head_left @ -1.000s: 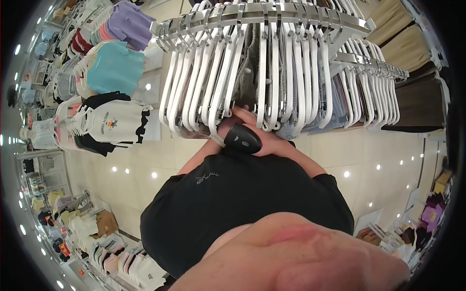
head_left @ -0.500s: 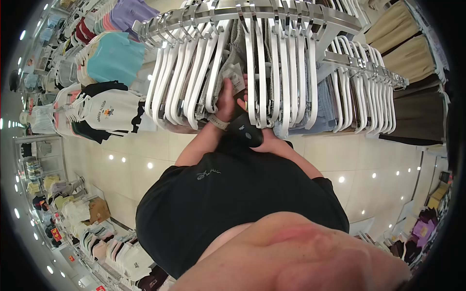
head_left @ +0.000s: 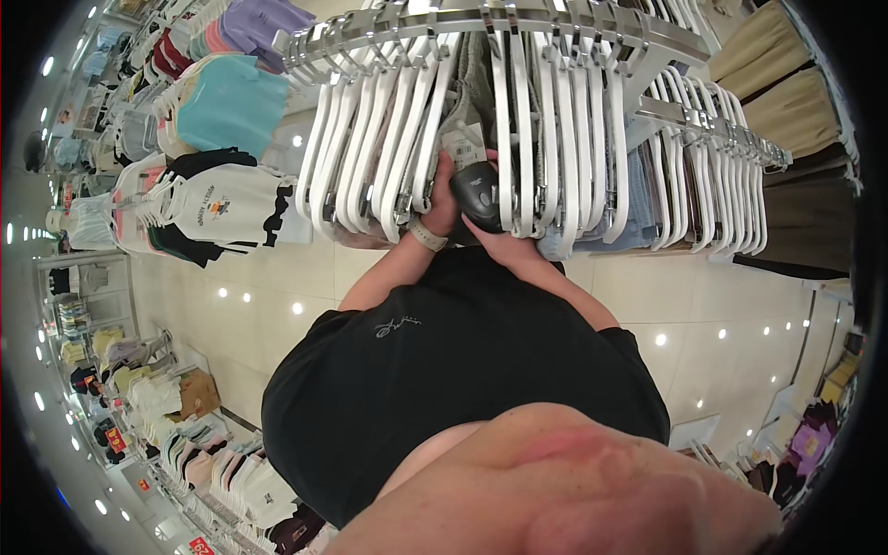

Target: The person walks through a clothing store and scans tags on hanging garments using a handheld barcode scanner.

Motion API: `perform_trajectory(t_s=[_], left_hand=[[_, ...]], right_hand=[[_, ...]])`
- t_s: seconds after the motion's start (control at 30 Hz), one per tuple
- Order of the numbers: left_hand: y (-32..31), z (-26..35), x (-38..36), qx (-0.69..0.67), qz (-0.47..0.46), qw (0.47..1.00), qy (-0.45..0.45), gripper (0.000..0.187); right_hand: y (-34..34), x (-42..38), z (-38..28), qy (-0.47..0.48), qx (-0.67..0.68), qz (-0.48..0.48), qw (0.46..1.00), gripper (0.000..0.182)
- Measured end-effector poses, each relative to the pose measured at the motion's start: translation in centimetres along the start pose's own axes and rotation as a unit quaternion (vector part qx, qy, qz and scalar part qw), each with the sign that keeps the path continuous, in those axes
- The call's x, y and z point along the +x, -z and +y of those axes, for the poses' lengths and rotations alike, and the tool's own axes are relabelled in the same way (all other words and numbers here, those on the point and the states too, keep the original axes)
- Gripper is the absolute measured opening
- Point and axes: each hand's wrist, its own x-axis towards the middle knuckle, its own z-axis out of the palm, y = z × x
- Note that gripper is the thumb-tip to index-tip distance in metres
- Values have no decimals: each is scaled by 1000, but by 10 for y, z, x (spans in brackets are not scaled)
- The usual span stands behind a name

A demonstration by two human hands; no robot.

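A black handheld barcode scanner (head_left: 478,192) is in my right hand (head_left: 507,245), which is closed around it from below among the hangers. My left hand (head_left: 444,205), with a light watch band on the wrist, reaches in just left of the scanner. Its thumb is against the lower edge of a white price tag (head_left: 465,148) with printed lines; its other fingers are hidden. The scanner's front end lies right below the tag. Behind the tag hang grey-green trousers (head_left: 473,92), in a gap between white hangers (head_left: 505,148).
A metal rail (head_left: 416,37) carries the row of hangers, and a second rail (head_left: 684,116) holds more at right. Shirts hang at left, including a turquoise one (head_left: 231,106) and a white printed one (head_left: 217,205). Beige trousers (head_left: 786,111) hang far right. Pale tiled floor (head_left: 314,268) lies below.
My right hand has lifted the scanner forward and up to the tag, turning its rounded back into view. My left hand stays by the tag. The whole view has shifted slightly.
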Motion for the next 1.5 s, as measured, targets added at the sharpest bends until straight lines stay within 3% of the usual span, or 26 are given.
perform_trajectory(t_s=[0.03,0.13,0.27,0.4,0.53,0.6,0.63,0.7,0.8,0.9,1.13,1.17,1.23,1.33,1.43,1.5], left_hand=[[-11,9,-1,26,14,1000,3,73],[-34,18,-5,147,94,985,4,83],[-15,7,-6,98,66,993,26,78],[28,-24,3,14,25,999,27,65],[64,-57,1,134,104,985,13,50],[90,-94,0,85,105,986,97,43],[106,-105,-2,161,64,979,110,41],[72,-74,-11,363,4,922,136,35],[58,-67,-22,323,-199,904,197,35],[62,-89,-31,401,-238,878,106,33],[30,-46,-39,375,-214,886,170,30],[32,-45,-39,381,-216,881,182,31],[28,-35,-41,385,-222,881,164,32],[17,-15,-45,413,-264,868,76,33],[33,-25,-50,528,-267,801,-97,30],[57,-42,-47,518,-259,814,-38,31]], right_hand=[[-9,1,9,-57,55,-23,997,49],[-10,3,8,-75,100,-5,992,51],[-13,-5,14,-139,108,-37,984,52],[-18,-24,27,-67,47,-45,996,53],[2,-47,23,81,-37,-83,993,42],[6,-59,26,112,-59,-78,989,41],[3,-77,47,100,-109,-76,986,34],[0,-100,67,55,-13,-11,998,29],[2,-93,37,55,146,68,985,25],[-9,-108,46,31,193,115,974,25],[-13,-107,36,12,266,166,950,28],[-14,-108,39,20,225,162,961,30],[-14,-112,48,34,142,154,977,33],[-15,-115,54,-51,261,110,958,31],[-19,-109,56,-76,122,53,988,39],[-19,-99,50,-42,63,14,997,48]])
